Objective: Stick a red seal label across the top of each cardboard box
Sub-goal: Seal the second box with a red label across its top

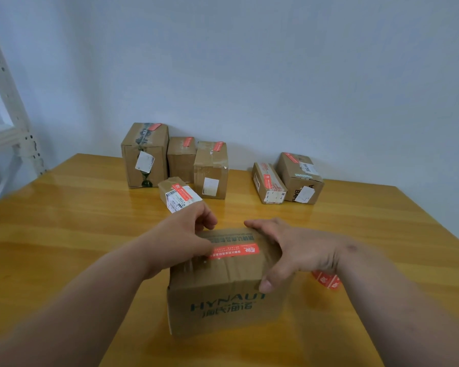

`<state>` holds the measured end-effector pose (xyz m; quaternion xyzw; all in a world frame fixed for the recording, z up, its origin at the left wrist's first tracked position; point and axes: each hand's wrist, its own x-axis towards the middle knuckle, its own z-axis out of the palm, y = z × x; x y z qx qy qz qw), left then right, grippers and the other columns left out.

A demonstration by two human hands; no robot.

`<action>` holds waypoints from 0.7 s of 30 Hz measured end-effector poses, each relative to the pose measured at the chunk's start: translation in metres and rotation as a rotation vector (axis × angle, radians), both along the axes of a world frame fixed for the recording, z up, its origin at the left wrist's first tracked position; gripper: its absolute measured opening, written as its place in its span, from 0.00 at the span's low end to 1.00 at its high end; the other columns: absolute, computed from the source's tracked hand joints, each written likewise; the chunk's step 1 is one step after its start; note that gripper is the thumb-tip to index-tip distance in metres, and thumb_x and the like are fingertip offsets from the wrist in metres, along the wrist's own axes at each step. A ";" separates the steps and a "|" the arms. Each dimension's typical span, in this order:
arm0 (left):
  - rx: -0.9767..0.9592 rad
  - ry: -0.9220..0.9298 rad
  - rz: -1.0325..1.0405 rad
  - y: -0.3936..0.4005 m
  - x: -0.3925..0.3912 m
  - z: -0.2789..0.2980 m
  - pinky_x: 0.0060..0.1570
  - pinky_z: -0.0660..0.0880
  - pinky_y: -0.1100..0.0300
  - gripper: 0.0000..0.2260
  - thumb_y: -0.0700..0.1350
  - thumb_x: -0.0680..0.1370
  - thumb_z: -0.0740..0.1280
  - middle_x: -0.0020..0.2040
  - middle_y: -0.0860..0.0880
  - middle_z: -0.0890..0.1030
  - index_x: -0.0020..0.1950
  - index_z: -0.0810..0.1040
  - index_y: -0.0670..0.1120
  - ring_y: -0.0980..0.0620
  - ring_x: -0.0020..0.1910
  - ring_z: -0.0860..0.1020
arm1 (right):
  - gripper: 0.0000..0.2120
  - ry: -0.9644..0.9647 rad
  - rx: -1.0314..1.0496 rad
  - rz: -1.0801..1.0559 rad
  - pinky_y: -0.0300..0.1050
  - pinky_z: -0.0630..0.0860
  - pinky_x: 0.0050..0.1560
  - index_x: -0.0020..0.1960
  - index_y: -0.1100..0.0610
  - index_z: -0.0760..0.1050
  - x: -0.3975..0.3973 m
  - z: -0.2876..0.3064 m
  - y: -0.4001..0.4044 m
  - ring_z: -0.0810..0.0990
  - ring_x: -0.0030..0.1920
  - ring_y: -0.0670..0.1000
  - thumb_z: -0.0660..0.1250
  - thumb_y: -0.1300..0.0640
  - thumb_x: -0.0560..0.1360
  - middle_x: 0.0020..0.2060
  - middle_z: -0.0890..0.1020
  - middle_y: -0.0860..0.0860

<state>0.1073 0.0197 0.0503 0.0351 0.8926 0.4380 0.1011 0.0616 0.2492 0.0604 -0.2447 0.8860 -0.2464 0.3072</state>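
- Seven cardboard boxes sit on the yellow wooden tabletop (64, 207); the nearest box (223, 292), printed "HYNAUT" in green on its front, stands right before the person, between both hands.
- On this near box a red seal label (233, 251) lies flat across the top, over the taped seam.
- At the box's left top edge is the left hand (180, 234): its fingers are curled, and the thumb side presses on the left end of the label. I can't make out whether the curled fingertips pinch anything.
- Draped over the box's right top corner, the right hand (289, 250) has its fingers spread along the far edge and its thumb hooked down onto the front face, gripping the box.
- Just behind the right wrist, a roll of red labels (326, 280) lies on the tabletop, partly hidden by the arm.
- Against the pale wall, three taller boxes (182, 160) stand side by side, each with a red label on top.
- One small box (178, 194) lies in front of those three, wearing a red label and a white shipping sticker.
- Off to the right, two more boxes (289, 178) sit close together, tilted, both showing red labels.
- At the far left stands a white metal shelf frame (11, 115).
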 end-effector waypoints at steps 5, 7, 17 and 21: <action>-0.144 -0.059 -0.054 -0.006 -0.007 0.007 0.47 0.75 0.65 0.11 0.46 0.76 0.70 0.54 0.56 0.75 0.55 0.72 0.55 0.56 0.51 0.76 | 0.53 0.065 -0.015 -0.031 0.48 0.71 0.67 0.77 0.40 0.52 0.003 -0.002 -0.010 0.68 0.65 0.47 0.81 0.46 0.62 0.63 0.63 0.42; -0.243 -0.029 -0.036 -0.009 -0.009 0.010 0.52 0.75 0.62 0.10 0.52 0.76 0.70 0.54 0.57 0.75 0.55 0.72 0.56 0.57 0.52 0.75 | 0.53 0.081 -0.036 -0.050 0.49 0.71 0.67 0.77 0.42 0.52 0.005 -0.005 -0.017 0.68 0.64 0.46 0.80 0.44 0.62 0.62 0.63 0.42; -0.918 0.103 0.183 -0.034 -0.006 0.010 0.69 0.60 0.45 0.24 0.66 0.78 0.53 0.70 0.50 0.62 0.73 0.62 0.62 0.46 0.70 0.59 | 0.55 0.371 0.030 -0.204 0.54 0.72 0.64 0.76 0.45 0.53 0.009 -0.025 -0.104 0.67 0.65 0.52 0.65 0.21 0.58 0.62 0.65 0.48; -0.847 0.069 0.277 -0.057 -0.011 0.003 0.68 0.64 0.46 0.24 0.64 0.80 0.45 0.69 0.48 0.65 0.73 0.63 0.60 0.46 0.69 0.62 | 0.53 0.422 0.006 -0.226 0.55 0.70 0.66 0.77 0.49 0.52 0.002 -0.034 -0.131 0.65 0.67 0.56 0.59 0.20 0.62 0.66 0.62 0.52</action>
